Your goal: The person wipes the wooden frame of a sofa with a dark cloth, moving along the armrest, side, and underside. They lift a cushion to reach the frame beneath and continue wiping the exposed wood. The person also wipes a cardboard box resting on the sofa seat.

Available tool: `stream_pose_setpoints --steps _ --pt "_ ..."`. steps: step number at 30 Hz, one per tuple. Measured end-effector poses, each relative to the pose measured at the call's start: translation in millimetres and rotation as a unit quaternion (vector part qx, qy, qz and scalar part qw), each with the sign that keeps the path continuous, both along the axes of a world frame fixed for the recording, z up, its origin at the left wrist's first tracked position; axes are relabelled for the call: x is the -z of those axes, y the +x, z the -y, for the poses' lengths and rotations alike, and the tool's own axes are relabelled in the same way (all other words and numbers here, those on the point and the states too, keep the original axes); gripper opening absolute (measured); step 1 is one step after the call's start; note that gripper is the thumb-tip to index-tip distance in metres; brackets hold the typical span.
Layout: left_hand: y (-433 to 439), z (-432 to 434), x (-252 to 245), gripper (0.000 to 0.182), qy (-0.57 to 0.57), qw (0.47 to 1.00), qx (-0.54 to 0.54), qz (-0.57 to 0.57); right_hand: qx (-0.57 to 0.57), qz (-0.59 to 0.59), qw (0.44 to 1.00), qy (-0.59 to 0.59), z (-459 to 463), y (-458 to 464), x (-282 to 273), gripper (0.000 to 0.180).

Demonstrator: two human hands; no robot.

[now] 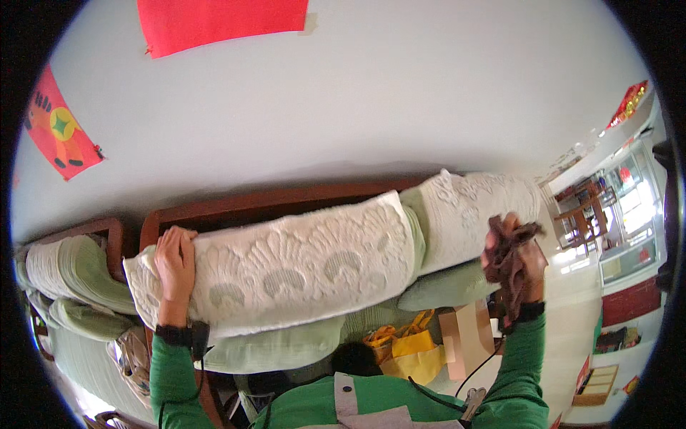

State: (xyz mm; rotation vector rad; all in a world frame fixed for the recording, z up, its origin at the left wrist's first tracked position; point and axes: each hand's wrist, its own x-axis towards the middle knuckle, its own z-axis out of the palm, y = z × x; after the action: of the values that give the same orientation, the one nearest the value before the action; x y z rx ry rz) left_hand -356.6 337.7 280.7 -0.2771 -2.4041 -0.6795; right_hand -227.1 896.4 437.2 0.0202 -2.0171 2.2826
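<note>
My left hand (176,263) rests on the left end of a cream quilted sofa cover (300,263) with a raised shell pattern. Its fingers reach over the top edge of the cover; whether they grip the cloth I cannot tell. The cover lies over the backrest of a wooden-framed sofa (252,206). My right hand (528,263) is raised at the right and holds a crumpled dark brown cloth (509,257). Behind that cloth, a second cream cover (461,220) drapes the right part of the backrest, with green fabric between the two covers.
A pale green cushion (273,343) lies below the cover. Yellow bags (415,348) and a cardboard box (466,335) stand lower right. Another covered seat (69,273) is at the left. Red paper decorations (225,24) hang on the white wall (375,107). Wooden chairs (584,217) stand far right.
</note>
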Motion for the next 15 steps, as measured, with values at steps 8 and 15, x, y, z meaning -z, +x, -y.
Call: stream_pose_setpoints --steps 8,15 --pt "-100 9 10 0.027 -0.014 0.998 -0.051 0.031 0.027 0.159 0.98 -0.116 14 57 93 0.067" --pt "1 -8 -18 0.008 -0.085 0.991 -0.021 -0.103 -0.03 0.157 0.971 -0.178 5 54 124 0.053"
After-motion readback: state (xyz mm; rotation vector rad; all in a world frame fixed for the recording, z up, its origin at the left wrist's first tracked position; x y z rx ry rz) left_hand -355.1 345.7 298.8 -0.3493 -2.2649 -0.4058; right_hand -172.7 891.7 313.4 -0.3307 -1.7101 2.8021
